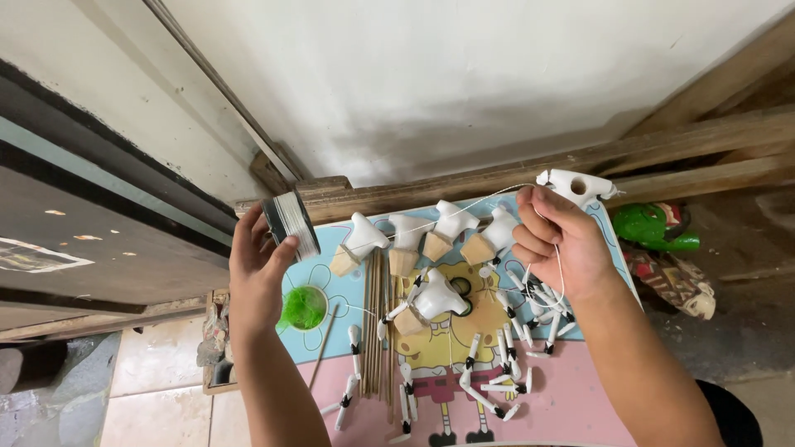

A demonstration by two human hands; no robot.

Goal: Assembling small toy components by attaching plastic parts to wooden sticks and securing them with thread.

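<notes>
My left hand holds up a black spool of white string over the left edge of a small cartoon-printed table. A thin white string runs from the spool across to my right hand. My right hand grips a white puppet piece together with the string, above the table's far right corner. Below the string, several white and tan puppet body pieces lie in a row. Another body piece sits mid-table.
Several small white limb pieces with black bands are scattered on the table, beside a bundle of thin wooden sticks and a green spool of thread. A green painted figure and a patterned one lie on the floor at right. A white wall rises behind.
</notes>
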